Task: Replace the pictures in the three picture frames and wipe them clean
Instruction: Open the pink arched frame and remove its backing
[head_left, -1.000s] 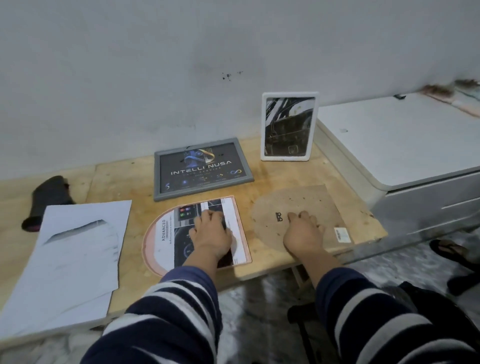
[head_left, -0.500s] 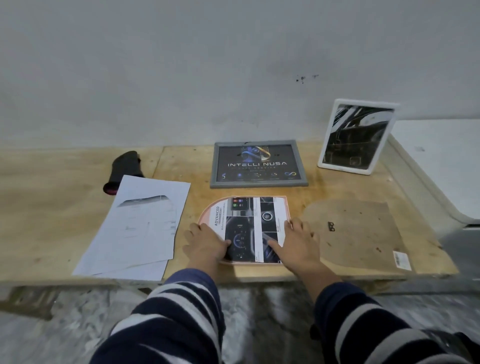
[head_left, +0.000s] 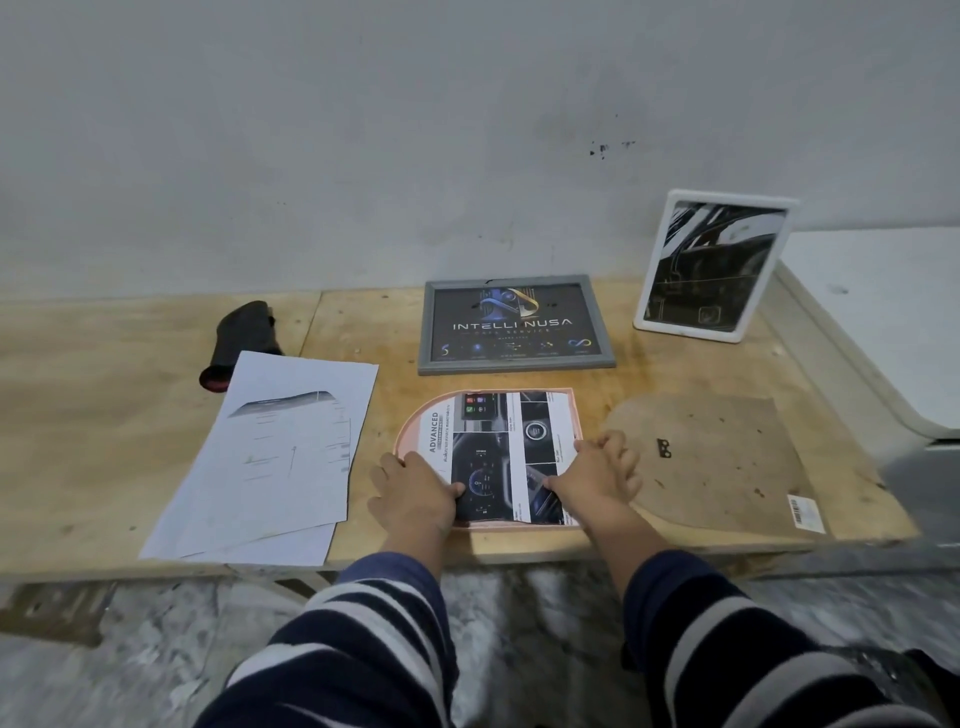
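A pink arch-shaped frame lies flat near the table's front edge with a printed picture on it. My left hand presses on the picture's near left corner. My right hand rests on its right edge, fingers curled at the paper's border. The brown arch-shaped backing board lies just right of it. A grey frame with a dark poster lies flat behind. A white frame stands upright at the back right.
Loose white paper sheets lie at the left, partly over the table's front edge. A rolled dark cloth sits behind them. A white cabinet adjoins the wooden table on the right. A grey wall rises behind.
My right hand left the backing board and moved left onto the picture's right edge. My left hand slid to the picture's near left corner. My view swung left.
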